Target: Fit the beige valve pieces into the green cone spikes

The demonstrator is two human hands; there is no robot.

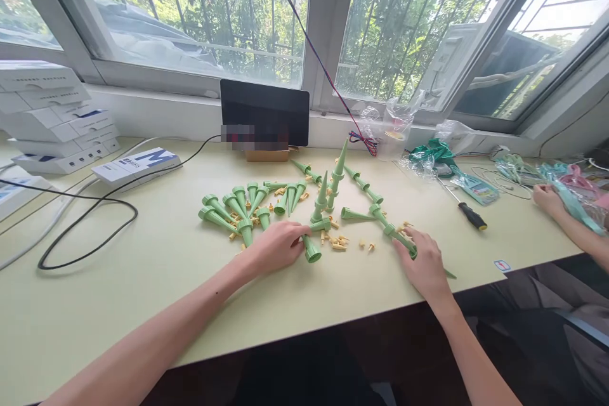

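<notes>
Green plastic spikes (320,196) sit before the black screen (265,106), where nesting seems in hand and alignment seems called for next, the right hand (424,263) curling its grip closed on one, the left hand (280,245) touching others, its hold unclear, while white cartons (52,120) left of the screen hide their contents.

The long bare left forearm (166,330) slants from the lower left corner toward the centre, where the bare left hand (280,244) shows its back, fingers (297,229) curled. The bare right forearm (464,346) rises from the lower right; the bare right hand (425,263), right of centre, bends its fingers inward.
</notes>
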